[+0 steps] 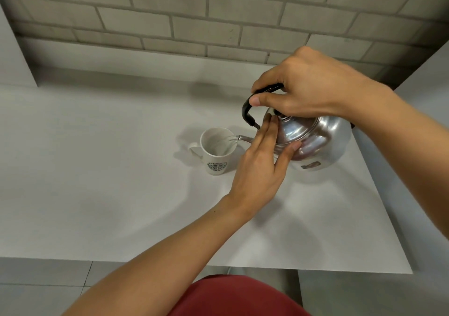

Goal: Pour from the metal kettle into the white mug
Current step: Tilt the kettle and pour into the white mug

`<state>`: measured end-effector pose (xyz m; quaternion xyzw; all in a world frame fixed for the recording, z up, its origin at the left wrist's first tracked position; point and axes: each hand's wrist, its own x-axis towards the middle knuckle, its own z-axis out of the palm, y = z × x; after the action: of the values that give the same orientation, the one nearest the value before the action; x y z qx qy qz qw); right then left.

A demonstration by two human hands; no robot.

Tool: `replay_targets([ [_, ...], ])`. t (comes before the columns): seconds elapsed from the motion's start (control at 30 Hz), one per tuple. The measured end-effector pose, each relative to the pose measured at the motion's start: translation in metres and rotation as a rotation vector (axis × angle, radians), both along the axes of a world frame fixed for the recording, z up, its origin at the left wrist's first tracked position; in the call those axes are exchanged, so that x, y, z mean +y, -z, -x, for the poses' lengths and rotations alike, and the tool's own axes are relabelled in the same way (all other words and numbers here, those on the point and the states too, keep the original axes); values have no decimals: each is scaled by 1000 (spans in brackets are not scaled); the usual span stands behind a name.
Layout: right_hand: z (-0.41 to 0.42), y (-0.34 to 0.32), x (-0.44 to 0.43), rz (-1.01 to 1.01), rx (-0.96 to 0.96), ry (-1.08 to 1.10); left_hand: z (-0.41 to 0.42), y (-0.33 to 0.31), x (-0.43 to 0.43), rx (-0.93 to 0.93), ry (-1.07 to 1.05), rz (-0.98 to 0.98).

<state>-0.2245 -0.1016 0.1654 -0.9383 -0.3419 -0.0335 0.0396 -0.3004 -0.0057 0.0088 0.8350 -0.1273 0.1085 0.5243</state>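
The shiny metal kettle (320, 138) is tilted to the left, its thin spout over the rim of the white mug (217, 150). A clear stream of water runs from the spout into the mug. My right hand (308, 84) grips the kettle's black handle from above. My left hand (262, 160) lies flat against the kettle's lid and side, fingers extended and pressing on it. The mug stands upright on the white table (109, 169), with a dark round logo on its front and its handle pointing left.
A grey brick wall (194, 19) runs along the table's back. The table's front edge (145, 263) is near my body, its right edge slants close to the kettle. White surfaces stand at both sides.
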Motion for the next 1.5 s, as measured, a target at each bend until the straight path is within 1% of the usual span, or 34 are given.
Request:
replay_targets([
  [0.63, 6, -14, 10, 86, -16, -12, 1, -1, -7, -22, 8, 130],
  [1.3, 5, -19, 15, 122, -31, -37, 1, -3, -10, -34, -30, 156],
  [1.5, 5, -20, 16, 137, -46, -53, 2, -3, -11, -38, -26, 191],
])
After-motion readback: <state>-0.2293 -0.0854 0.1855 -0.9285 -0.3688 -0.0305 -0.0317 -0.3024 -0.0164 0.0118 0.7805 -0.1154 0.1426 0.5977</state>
